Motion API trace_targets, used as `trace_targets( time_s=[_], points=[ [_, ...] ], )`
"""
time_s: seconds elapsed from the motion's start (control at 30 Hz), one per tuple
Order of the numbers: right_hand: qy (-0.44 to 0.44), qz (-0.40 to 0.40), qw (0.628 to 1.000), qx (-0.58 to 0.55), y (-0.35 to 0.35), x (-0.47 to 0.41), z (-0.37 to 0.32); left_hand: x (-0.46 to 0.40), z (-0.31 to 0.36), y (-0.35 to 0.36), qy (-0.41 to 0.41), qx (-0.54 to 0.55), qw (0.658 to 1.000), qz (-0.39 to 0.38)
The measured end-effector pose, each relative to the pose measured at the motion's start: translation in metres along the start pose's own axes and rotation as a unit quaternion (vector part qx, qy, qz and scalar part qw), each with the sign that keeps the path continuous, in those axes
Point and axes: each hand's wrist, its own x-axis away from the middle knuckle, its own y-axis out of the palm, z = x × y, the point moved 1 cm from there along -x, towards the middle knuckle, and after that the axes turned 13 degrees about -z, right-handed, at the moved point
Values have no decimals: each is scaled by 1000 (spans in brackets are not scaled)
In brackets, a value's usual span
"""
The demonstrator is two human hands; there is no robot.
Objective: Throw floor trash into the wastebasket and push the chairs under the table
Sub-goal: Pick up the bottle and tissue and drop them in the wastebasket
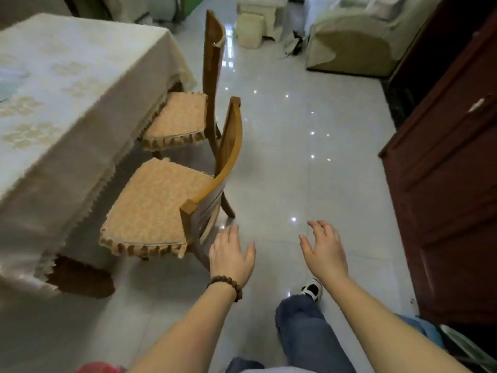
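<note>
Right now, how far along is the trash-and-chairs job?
Done: the floor in view shows no trash; the wastebasket is out of view, so the throwing can't be confirmed. In hand: nothing; the left hand and right hand are open and empty, beside the near chair. Left: the near chair and far chair both sit out from the table.

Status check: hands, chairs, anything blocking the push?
Left hand and right hand open, empty, short of the near chair. Near chair and far chair both out from the table, seats exposed. Nothing visible blocking the push.
</note>
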Motion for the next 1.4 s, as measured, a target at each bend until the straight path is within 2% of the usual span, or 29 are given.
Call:
trace_targets(
  time_s=[0.13, 0.27, 0.5, 0.7, 1.03, 1.23, 1.4],
  points=[
    [45, 23, 998, -23, -30, -32, 39, -55, 48, 9, 40, -14, 999, -11],
    [67, 29, 997, -28, -62, -93, 78, -127, 99, 26, 39, -28, 999, -13],
    [52, 4, 998, -19, -145, -234, 148, -267, 215, 37, 22, -34, 999, 20],
    [49, 13, 999, -14, -212, -334, 193, -351, 288, 33, 4, -18, 999, 46],
    [49, -18, 998, -25, -246, -496, 229, -507, 357, 35, -9, -28, 999, 26],
    [39, -42, 998, 8, -284, -654, 235, -652, 396, 20, -33, -2, 999, 32],
    [8, -59, 998, 28, -324, -791, 211, -768, 427, -17, -58, 23, 996, 60]
  ],
)
